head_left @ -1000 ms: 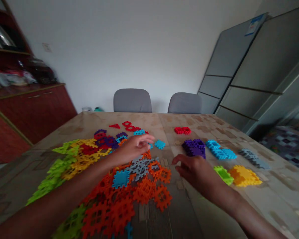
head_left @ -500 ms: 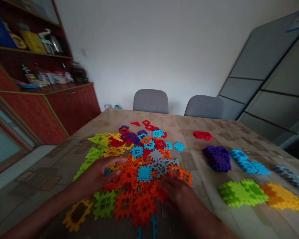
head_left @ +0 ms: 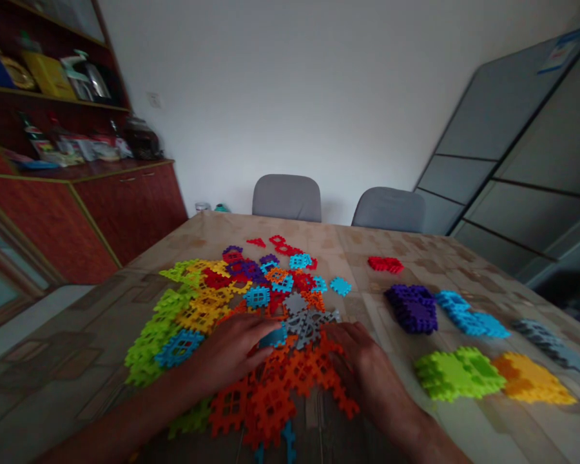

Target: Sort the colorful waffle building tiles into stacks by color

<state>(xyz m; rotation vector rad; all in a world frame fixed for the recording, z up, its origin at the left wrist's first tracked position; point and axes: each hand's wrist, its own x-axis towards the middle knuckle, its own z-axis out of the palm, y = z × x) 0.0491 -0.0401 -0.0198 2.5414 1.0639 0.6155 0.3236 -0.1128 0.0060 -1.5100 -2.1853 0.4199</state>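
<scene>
Interlocking plastic building tiles with toothed edges lie in a loose heap before me. My left hand reaches over the heap with index finger and thumb apart. Between them shows a blue square tile, partly covered by the fingers. At the heap's right edge, my right hand lies palm down with fingers stretched against the orange tiles; its thumb is hidden. Grey tiles sit between the two hands. Yellow tiles, green tiles and a blue window tile lie left.
Sorted stacks stand on the right: purple tiles, light blue tiles, green tiles, orange-yellow tiles, grey tiles and red tiles. Two grey chairs stand behind the patterned table.
My left hand has moved right, onto the blue square tile. My right hand has shifted slightly up, and orange tiles beside it have moved. The view has turned slightly right.
</scene>
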